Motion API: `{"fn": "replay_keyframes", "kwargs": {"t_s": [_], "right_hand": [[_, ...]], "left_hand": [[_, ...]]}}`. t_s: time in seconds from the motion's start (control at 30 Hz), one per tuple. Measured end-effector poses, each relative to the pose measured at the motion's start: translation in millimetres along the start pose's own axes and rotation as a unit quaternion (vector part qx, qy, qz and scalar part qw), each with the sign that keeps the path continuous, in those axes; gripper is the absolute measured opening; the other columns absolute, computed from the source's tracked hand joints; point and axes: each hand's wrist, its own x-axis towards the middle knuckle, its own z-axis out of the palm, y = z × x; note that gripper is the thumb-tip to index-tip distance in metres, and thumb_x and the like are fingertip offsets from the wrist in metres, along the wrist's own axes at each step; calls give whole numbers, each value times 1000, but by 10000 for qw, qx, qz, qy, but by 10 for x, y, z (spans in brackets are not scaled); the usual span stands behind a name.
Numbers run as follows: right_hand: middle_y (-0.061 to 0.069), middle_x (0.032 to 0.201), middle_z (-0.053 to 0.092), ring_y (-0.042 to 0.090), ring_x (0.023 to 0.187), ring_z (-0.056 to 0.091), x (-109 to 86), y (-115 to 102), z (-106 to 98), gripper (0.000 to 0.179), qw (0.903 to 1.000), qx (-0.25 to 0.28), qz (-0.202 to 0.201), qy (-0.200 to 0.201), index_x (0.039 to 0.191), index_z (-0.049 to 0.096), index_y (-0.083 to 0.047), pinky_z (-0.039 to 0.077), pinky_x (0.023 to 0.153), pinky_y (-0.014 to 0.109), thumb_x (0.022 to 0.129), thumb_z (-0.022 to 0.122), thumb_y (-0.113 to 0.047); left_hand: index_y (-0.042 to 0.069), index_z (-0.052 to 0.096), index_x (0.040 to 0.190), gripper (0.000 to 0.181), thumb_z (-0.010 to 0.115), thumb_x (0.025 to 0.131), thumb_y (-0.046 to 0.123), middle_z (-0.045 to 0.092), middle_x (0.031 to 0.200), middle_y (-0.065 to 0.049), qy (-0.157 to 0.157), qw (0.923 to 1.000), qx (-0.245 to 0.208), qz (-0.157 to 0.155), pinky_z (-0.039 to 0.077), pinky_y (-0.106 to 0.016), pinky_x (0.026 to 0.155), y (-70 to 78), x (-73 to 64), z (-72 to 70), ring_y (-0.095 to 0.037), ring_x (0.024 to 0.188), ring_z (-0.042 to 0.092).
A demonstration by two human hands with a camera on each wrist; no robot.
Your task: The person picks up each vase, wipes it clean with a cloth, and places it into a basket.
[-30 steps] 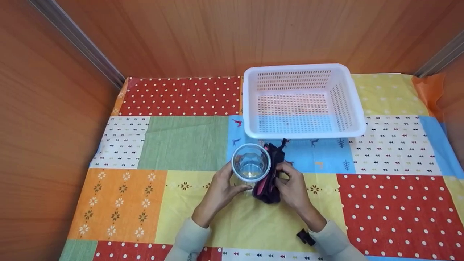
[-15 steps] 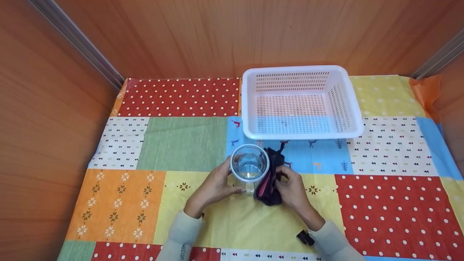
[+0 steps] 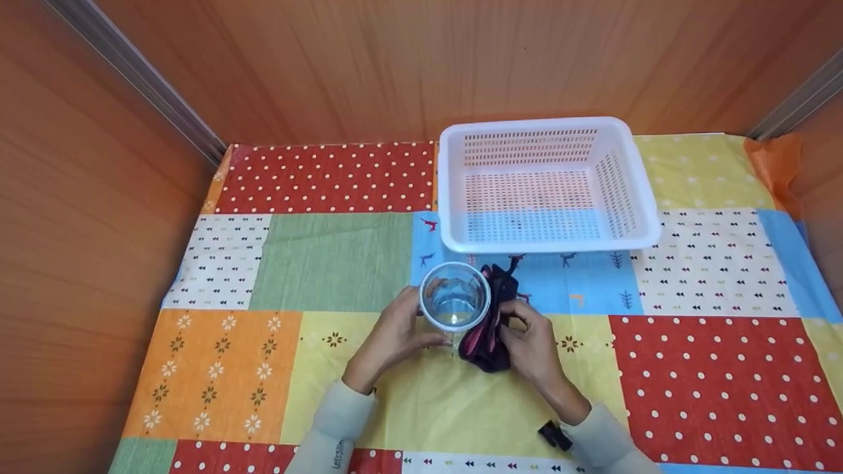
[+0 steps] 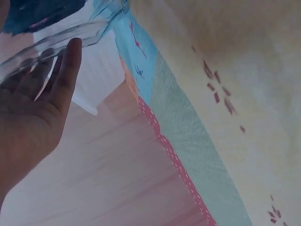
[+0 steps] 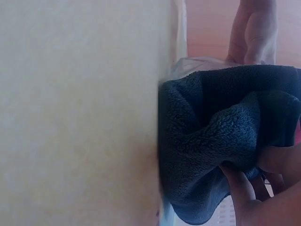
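Observation:
In the head view a clear drinking glass (image 3: 454, 296) stands upright near the middle of the table, its mouth facing up. My left hand (image 3: 394, 337) grips it from the left, thumb at the near side. Against its right side lies a bunched dark cloth (image 3: 489, 349) with pink showing in its folds. The right hand (image 3: 535, 342) pinches this cloth between thumb and fingers. Seen from the left wrist, the glass (image 4: 70, 35) rests along the fingers of the left hand (image 4: 33, 113). In the right wrist view the fuzzy cloth (image 5: 211, 117) hides most of the glass.
Behind the glass and cloth sits a white perforated plastic basket (image 3: 454, 243). A patchwork-patterned tablecloth (image 3: 336, 263) covers the table. Wood-grain panels (image 3: 369, 72) rise at the back and both sides. A small black clip-like piece (image 3: 554, 436) is by the right sleeve.
The left hand and forearm shifted slightly left, then partly back, still holding the glass. The cloth's folds changed shape a little beside the glass. The right hand stayed nearly in place.

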Motion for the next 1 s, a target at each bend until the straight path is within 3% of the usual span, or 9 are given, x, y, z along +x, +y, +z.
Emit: {"fn": "replay_keyframes", "kwargs": {"t_s": [0.1, 0.27, 0.4, 0.57, 0.77, 0.87, 1.0], "right_hand": [[14, 109, 70, 20, 111, 68, -1, -58, 9, 25, 9999, -2, -73, 71, 103, 75, 0, 61, 86, 23, 91, 64, 19], [19, 109, 70, 14, 110, 66, 1, -159, 29, 25, 9997, 8, -145, 182, 103, 75, 4, 60, 86, 22, 89, 64, 21], [16, 107, 70, 11, 108, 65, 8, -235, 50, 23, 9994, 99, -191, 263, 102, 74, 5, 61, 85, 23, 89, 64, 21], [13, 106, 70, 7, 106, 64, 19, -276, 64, 24, 9988, 22, -349, 335, 99, 73, 6, 61, 84, 21, 87, 62, 23], [15, 103, 70, 6, 106, 64, 41, -183, 52, 24, 9987, -148, -398, 297, 97, 71, 6, 61, 81, 20, 86, 62, 24], [15, 104, 70, 10, 107, 64, 33, -104, 34, 23, 9992, -293, -196, 206, 99, 71, 4, 60, 81, 20, 87, 63, 22], [14, 106, 69, 17, 108, 65, 12, -18, 10, 21, 9988, -451, 165, 113, 100, 71, 2, 59, 80, 20, 89, 64, 19]], "left_hand": [[6, 57, 148, 84, 97, 76, 21, 67, 137, -15, 279, 9993, 248, 4, 57, -47, 101, 17, -13, 63, -28, 123, 60], [3, 52, 152, 91, 97, 75, 20, 66, 139, -17, 651, 9962, 575, -41, 54, -52, 105, 53, -27, 160, -32, 125, 61], [0, 50, 152, 94, 98, 74, 21, 67, 137, -18, 897, 9925, 822, -111, 56, -54, 102, 76, -47, 228, -34, 123, 62], [-3, 49, 151, 93, 98, 75, 19, 66, 137, -18, 1074, 9909, 810, -63, 55, -53, 104, 74, -68, 287, -35, 126, 61], [-3, 41, 157, 95, 94, 80, 17, 59, 149, -20, 833, 9963, 194, 53, 46, -53, 117, 69, -70, 261, -38, 139, 55], [3, 35, 162, 98, 91, 84, 15, 52, 157, -18, 518, 9985, -168, -87, 42, -50, 121, 64, -72, 225, -34, 146, 49], [9, 33, 165, 97, 89, 86, 14, 47, 162, -13, 279, 9989, -292, -242, 39, -47, 123, 57, -71, 191, -29, 150, 44]]}}
